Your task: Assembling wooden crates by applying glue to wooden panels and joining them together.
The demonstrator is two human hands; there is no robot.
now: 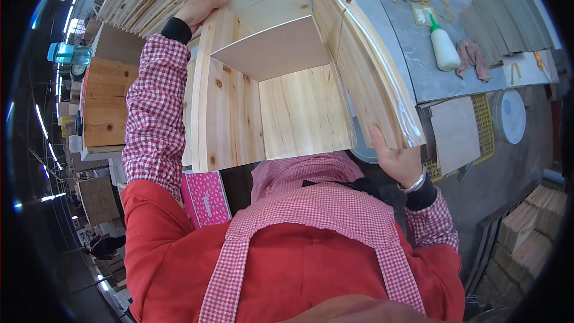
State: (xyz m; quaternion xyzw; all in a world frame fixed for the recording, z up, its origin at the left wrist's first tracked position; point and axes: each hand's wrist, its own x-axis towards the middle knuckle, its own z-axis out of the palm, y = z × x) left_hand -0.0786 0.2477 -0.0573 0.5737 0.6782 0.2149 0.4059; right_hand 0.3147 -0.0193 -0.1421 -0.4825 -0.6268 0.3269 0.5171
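The left hand (202, 9) was closed over the far left corner of the wooden box (308, 110). The right hand (399, 164) gripped the near right corner, thumb against the side board (359, 75), its other fingers mostly hidden. The box was just in front of the person's apron (317, 203), a divider (275, 51) across it. To the right, a bottle (444, 46) and rag (472, 60) were on the table (415, 75).

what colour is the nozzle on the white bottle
The nozzle is green; it shows in the head view, the only one.
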